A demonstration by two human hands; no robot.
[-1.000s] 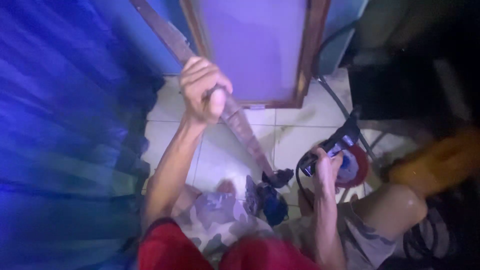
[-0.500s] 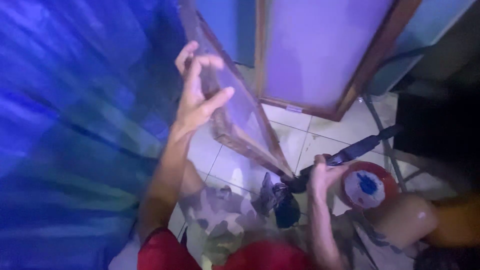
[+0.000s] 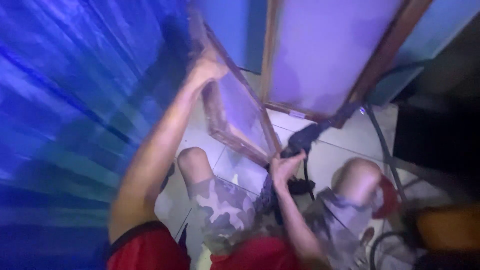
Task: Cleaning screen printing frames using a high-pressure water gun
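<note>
Wooden-framed screen (image 3: 235, 117) stands tilted on the tiled floor (image 3: 345, 145), its far left edge gripped by the left hand (image 3: 207, 67), fingers curled around the frame. Right hand (image 3: 285, 167) closes its fingers on a black spray nozzle (image 3: 302, 140) at the screen's near right corner, above camouflage shorts (image 3: 225, 210).

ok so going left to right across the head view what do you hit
blue corrugated sheet → left hand gripping the small wooden screen frame → right hand on a dark tool → large wooden frame → orange object
</note>
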